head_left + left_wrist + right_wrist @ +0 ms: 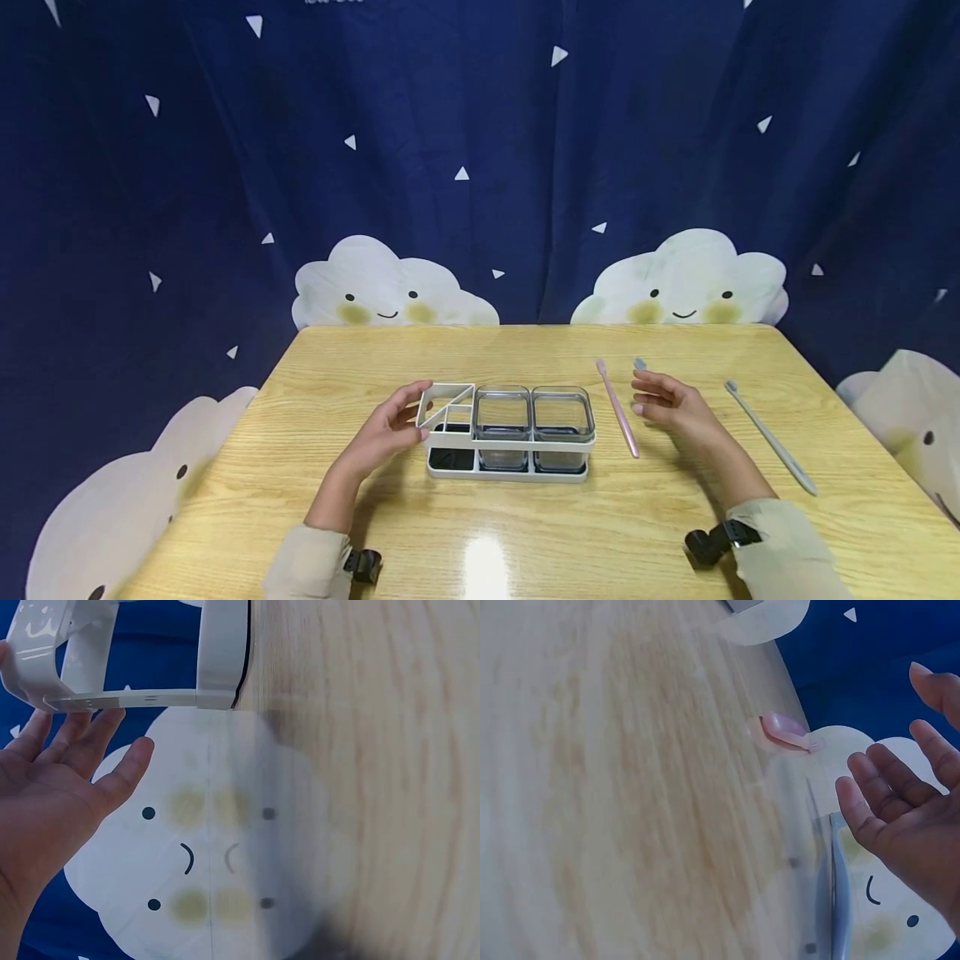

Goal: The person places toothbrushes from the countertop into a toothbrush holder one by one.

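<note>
A white toothbrush holder [512, 477] stands on the table, with two clear square cups [503, 408] in it and a divided section at its left end. My left hand [390, 429] grips that left end, thumb at the front corner and index finger at the back; in the left wrist view the other fingers [97, 742] are fairly straight. My right hand [678, 408] hovers, loosely bent and holding nothing, above a blue toothbrush [640, 364], which it mostly hides in the head view. Between the holder and this hand lies a pink toothbrush [618, 408].
To the right of my right arm lies a grey-blue toothbrush [772, 437]. The light wooden table [480, 508] ends at the back against a dark blue curtain [420, 125] printed with clouds and triangles. Each wrist wears a small black camera [363, 565].
</note>
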`<state>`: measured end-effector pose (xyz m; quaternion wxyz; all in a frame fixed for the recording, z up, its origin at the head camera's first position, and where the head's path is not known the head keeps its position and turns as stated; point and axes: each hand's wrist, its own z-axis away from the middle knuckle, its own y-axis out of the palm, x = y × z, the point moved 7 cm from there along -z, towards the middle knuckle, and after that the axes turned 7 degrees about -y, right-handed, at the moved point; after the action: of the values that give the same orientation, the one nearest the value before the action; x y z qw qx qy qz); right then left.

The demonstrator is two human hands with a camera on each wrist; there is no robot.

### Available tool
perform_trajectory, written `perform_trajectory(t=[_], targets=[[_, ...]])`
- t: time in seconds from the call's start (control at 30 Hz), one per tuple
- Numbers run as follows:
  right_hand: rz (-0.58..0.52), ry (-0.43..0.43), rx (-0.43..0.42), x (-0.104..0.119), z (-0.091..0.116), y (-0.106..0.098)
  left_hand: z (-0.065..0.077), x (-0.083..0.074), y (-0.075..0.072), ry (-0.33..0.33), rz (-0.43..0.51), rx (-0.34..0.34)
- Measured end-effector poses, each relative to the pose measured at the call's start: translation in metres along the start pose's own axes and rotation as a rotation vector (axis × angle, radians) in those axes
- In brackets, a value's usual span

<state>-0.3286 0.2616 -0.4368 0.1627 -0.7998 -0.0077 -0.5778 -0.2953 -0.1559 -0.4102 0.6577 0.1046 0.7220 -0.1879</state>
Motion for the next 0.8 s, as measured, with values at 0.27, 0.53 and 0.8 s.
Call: perform_trajectory(t=[0.27, 0.53, 0.8], targets=[[-0.048, 0.085, -0.034, -0.016, -0.007, 0.001, -0.001, 0.001, 0.0, 0.002, 0.005, 0.003], [-0.076, 0.119, -0.035, -0.027, -0.015, 0.004, -0.001, 0.001, 0.0, -0.005, 0.015, 0.002], [-0.083, 0.1, 0.004, -0.032, -0.022, 0.007, -0.001, 0.002, 0.0, -0.008, 0.014, 0.006]])
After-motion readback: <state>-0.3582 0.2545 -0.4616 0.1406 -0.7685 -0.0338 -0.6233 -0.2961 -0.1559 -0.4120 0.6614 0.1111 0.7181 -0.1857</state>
